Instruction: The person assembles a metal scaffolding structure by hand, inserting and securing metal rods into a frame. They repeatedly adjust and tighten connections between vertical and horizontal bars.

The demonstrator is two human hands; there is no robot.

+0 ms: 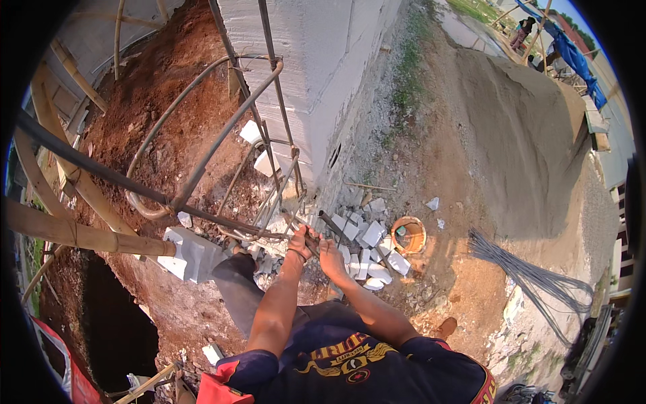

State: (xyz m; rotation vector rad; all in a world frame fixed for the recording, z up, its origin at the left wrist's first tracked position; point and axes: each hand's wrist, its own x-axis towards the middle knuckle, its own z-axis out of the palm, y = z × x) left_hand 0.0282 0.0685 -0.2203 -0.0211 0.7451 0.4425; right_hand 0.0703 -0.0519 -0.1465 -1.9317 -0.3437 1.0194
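My left hand (299,245) is closed around a dark metal bar, low down by the foot of the pale block wall. Just to its right my right hand (330,258) also has its fingers wrapped round the bar, lower along it. Most of the bar is hidden by the fingers, so its exact kind cannot be made out. Beside the left hand end the lower bars of a tied rebar cage (237,125), with bent rings around long rods. A short dark pipe (330,221) slants among broken white blocks (372,234) just beyond the right hand.
A round orange-brown bucket (408,234) stands right of the rubble. Farther right lie a bundle of thin steel rods (531,273) and a large sand heap (521,128). Bamboo poles (87,232) cross at left, above a deep dark pit (118,323). Another person (522,32) is far off.
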